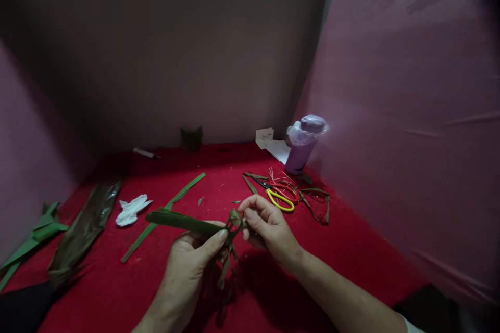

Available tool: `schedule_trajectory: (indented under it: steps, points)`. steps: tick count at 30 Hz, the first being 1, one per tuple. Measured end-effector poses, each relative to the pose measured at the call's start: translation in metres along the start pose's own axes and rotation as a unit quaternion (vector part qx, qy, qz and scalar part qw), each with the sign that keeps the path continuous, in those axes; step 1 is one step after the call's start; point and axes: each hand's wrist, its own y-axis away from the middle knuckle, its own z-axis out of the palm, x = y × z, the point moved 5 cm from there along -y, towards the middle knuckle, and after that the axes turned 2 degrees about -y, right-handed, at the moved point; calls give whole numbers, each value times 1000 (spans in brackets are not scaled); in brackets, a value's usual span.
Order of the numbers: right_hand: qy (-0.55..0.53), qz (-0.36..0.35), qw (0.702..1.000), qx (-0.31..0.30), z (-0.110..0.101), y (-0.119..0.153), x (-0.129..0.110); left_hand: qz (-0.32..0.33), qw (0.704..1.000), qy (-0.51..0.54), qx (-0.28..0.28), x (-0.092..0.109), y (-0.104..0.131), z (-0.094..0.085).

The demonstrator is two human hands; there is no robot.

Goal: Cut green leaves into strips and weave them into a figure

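Observation:
A folded green leaf strip is held in my left hand, with the thumb pressed on its right end and the strip pointing left. At that end sits a knotted, looped piece of leaf with brownish ends hanging below. My right hand pinches the right side of this knot between thumb and fingers. The two hands are close together above the red cloth.
Scissors with red and yellow handles lie just beyond my right hand, beside thin sticks and dry strips. A purple cup stands behind. White tissue, a long green strip and brown leaf lie left.

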Motion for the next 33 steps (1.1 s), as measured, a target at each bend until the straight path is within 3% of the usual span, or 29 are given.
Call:
schedule_trajectory:
  steps: [5,14,17,22,26,33]
  points:
    - [17,-10,1000,-12,2,1,-3,-50,998,37,5,-5,1,-1]
    - [82,-88,992,-24,1,3,-4,-42,998,41,-8,-10,-2,-2]
    - [192,-140,971,-36,5,9,-10,-40,998,42,-1,-10,-3,-3]
    - [339,-236,910,-42,11,16,-18,-34,999,42,-5,-8,-2,-1]
    - [382,-290,876,-54,14,18,-19,-51,996,72,-7,-10,-3,-1]
    - [377,-339,862,-21,14,19,-22,-94,988,122,21,-14,-6,-5]
